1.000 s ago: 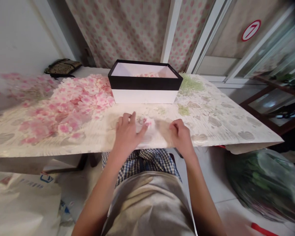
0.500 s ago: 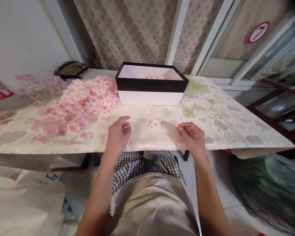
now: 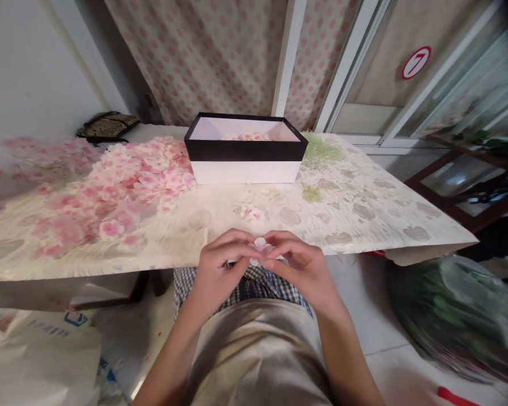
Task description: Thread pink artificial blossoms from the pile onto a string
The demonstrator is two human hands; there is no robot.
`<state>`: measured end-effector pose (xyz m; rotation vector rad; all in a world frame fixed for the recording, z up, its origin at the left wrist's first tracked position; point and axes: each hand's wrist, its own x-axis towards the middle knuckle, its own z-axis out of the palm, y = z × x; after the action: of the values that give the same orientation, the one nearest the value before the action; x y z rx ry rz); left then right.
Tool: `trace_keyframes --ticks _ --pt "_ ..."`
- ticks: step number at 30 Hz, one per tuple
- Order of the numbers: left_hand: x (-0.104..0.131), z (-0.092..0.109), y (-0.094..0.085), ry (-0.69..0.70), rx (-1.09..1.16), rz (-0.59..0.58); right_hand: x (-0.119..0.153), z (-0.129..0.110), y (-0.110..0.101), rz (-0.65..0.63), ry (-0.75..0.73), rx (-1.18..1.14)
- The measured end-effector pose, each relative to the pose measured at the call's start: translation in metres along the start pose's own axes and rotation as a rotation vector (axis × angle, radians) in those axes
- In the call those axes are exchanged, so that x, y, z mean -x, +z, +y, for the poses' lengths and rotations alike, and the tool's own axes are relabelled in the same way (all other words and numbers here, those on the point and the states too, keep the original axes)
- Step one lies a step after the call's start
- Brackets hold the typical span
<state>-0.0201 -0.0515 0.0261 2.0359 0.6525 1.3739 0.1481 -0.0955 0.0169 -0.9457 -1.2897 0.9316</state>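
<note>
Between my fingertips, at the table's front edge, is a pale pink artificial flower (image 3: 260,245). My left hand (image 3: 225,255) pinches its left side, and my right hand (image 3: 297,259) pinches it from the right. Fingers cover part of the flower, so its back is hidden. Just beyond my hands a small cluster of white and pink flowers (image 3: 253,214) lies on the patterned tablecloth (image 3: 220,225). A large heap of pink petals and blossoms (image 3: 131,175) spreads over the left side of the table.
A black-and-white box (image 3: 248,163) with flowers inside stands at the back middle. Green stem pieces (image 3: 322,149) lie to its right, with a smaller green pile (image 3: 311,193) nearer. A dark patterned pouch (image 3: 108,125) rests at the back left. Plastic-wrapped greenery (image 3: 452,316) stands on the floor at right.
My hands, apart over the table before, have come together and drawn back toward my body. Both now meet at the flower. The view has shifted slightly to the right.
</note>
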Motion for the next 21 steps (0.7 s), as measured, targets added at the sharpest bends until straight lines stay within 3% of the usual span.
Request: trace_keyframes --ticks 4,10,21 --pt "0.004 0.012 0.004 -0.104 0.140 -0.056 0.004 -0.003 0.004 0.032 -0.006 0.001" --pt "0.011 0.012 0.011 -0.332 0.296 0.028 0.008 -0.001 0.004 0.036 -0.034 0.060" --pt "0.013 0.010 0.018 -0.273 0.240 0.081 0.007 0.002 0.001 0.029 -0.094 0.165"
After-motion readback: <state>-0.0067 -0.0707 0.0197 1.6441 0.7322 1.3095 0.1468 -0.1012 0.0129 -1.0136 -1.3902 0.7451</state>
